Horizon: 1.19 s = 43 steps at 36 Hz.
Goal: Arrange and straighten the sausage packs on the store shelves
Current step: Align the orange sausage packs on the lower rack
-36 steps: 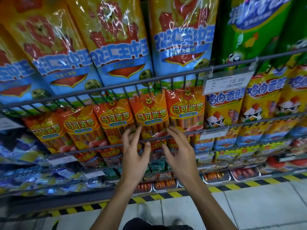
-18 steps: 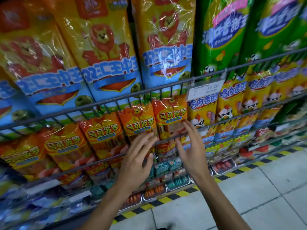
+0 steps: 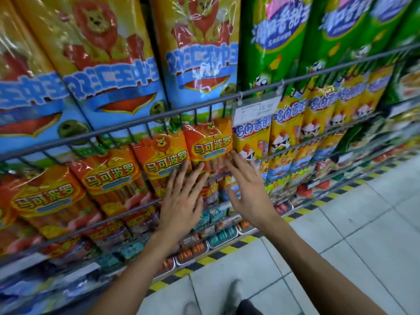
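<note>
A row of orange sausage packs (image 3: 109,178) stands behind a grey wire rail (image 3: 127,210) on the middle shelf. My left hand (image 3: 181,201) lies flat with straight fingers on the lower part of one orange pack (image 3: 163,160). My right hand (image 3: 247,189) has spread fingers; its fingertips touch the right edge of the rightmost orange pack (image 3: 209,146). Neither hand grips anything. Yellow chicken-sausage packs (image 3: 286,130) stand just right of that pack.
Tall yellow-and-blue packs (image 3: 109,71) and green packs (image 3: 277,42) fill the shelf above, behind an upper rail (image 3: 159,117) with a price tag (image 3: 255,111). Lower shelves hold small packs and trays (image 3: 193,248). A black-and-yellow stripe (image 3: 227,246) edges the tiled floor (image 3: 318,246).
The view has swung left and closer to the shelf. Both hands have risen from the rail to the orange packs, and the left hand now lies flat on one.
</note>
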Each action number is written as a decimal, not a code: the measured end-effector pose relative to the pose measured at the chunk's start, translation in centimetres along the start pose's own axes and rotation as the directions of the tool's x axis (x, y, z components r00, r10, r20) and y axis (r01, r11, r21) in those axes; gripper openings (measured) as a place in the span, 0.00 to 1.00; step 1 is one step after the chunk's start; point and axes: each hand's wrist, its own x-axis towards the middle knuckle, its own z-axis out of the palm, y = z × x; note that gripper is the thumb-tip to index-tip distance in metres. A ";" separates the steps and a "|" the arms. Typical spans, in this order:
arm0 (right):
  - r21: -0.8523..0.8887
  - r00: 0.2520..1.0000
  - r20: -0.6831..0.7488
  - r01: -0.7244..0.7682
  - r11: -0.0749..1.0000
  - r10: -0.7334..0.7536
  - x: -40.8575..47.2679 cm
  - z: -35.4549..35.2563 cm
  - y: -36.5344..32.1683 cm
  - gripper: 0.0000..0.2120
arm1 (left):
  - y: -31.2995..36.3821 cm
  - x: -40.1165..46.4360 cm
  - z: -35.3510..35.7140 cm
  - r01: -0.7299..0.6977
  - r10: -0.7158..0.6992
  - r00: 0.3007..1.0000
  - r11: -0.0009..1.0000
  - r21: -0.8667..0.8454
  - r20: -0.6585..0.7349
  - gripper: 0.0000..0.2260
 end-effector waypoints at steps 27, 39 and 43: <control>-0.003 0.914 -0.131 0.386 0.922 -0.383 9.1 -3.6 4.9 0.32 | 8.2 9.0 -0.9 0.458 -0.434 0.864 0.888 0.044 -0.254 0.28; 0.314 0.982 -0.036 0.188 0.931 -0.186 5.0 -5.5 6.9 0.33 | 8.4 8.5 1.2 0.412 -0.426 0.863 0.905 -0.109 -0.273 0.33; 0.399 0.998 0.032 -0.056 0.915 0.047 2.6 -6.3 8.7 0.34 | 9.1 8.0 3.1 0.326 -0.358 0.897 0.932 -0.162 -0.258 0.26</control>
